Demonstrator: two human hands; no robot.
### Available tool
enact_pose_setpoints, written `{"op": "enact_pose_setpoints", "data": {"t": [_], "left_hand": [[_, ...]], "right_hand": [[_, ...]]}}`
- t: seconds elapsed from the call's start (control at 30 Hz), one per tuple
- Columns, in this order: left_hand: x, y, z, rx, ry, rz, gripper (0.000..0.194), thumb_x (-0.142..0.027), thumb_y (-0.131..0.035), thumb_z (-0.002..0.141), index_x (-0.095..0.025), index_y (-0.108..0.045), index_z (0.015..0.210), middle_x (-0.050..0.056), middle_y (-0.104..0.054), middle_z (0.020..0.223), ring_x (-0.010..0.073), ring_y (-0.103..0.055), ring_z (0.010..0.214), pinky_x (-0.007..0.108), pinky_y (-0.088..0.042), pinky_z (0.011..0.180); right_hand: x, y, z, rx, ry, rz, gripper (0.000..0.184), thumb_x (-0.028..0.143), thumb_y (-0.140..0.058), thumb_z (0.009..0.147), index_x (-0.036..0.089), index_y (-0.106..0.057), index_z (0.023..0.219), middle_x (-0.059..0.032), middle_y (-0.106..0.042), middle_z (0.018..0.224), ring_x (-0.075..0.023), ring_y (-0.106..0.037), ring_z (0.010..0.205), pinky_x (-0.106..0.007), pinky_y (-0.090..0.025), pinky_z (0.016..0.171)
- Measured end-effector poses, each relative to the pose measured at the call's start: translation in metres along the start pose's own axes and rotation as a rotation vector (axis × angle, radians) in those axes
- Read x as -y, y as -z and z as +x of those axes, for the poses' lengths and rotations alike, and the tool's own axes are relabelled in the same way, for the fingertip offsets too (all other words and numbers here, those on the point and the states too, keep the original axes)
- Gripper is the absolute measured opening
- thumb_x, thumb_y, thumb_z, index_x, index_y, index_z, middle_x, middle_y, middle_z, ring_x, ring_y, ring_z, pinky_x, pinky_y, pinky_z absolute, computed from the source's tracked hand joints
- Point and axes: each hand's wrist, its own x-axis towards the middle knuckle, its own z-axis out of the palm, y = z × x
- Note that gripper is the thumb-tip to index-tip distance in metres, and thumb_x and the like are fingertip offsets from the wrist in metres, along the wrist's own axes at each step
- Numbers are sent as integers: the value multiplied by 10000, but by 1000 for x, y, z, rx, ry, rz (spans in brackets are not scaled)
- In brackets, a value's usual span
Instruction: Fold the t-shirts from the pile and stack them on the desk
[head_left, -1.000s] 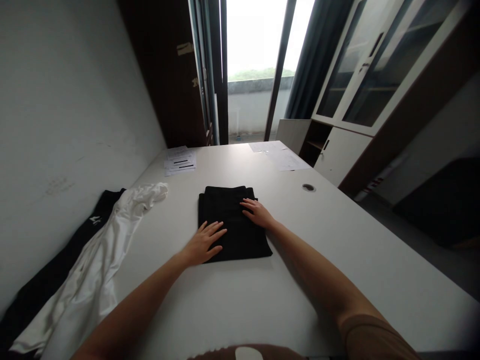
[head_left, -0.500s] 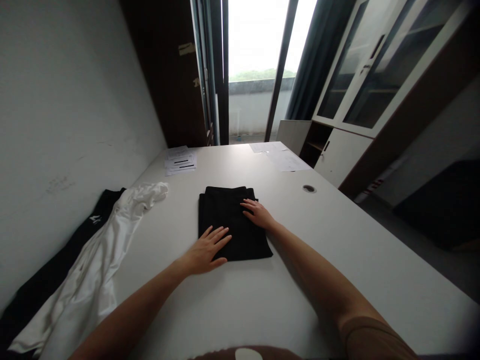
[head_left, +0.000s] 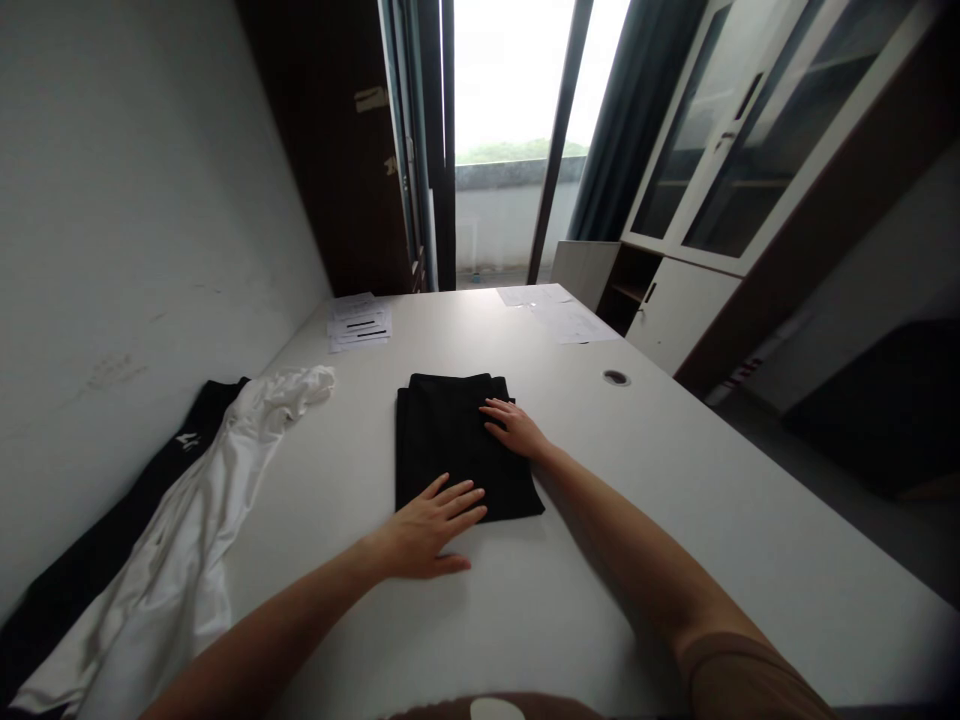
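A black garment [head_left: 450, 430], folded into a rough rectangle, lies flat on the white table [head_left: 720, 560]. Its layers show at the far and left edges, but its kind cannot be made out. My left hand [head_left: 427, 525] is open, with fingers spread over the near edge of the cloth and the thumb over the tabletop. On the garment's right side rests my right hand [head_left: 516, 427], palm down and open, its fingers stretched across the fabric. Neither hand grips the cloth.
Along the left wall lie a crumpled white satiny garment [head_left: 217, 510] and a black garment [head_left: 142, 500] with a white mark. Papers [head_left: 360, 322] sit at the far left and more sheets [head_left: 570, 318] at the far right. A cable hole [head_left: 616, 378] is at right.
My left hand has slid toward me and slightly right, to the garment's near edge. My right hand and the folded garment stay in place.
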Motion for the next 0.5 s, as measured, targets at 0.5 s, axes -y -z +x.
{"op": "enact_pose_setpoints", "data": {"t": [0.5], "left_hand": [[-3,-6,4,-14,-46,-2,829,-545,-566,991,-237,-201,1668,105,-244,1708,303,-211,1587,532,-109,1305]], "right_hand": [[2,2,0,7,-5,-7,415,353,-609,989,308,-656,1400,-70,-541,1531,-310,-467,1453,-578,-355,1225]]}}
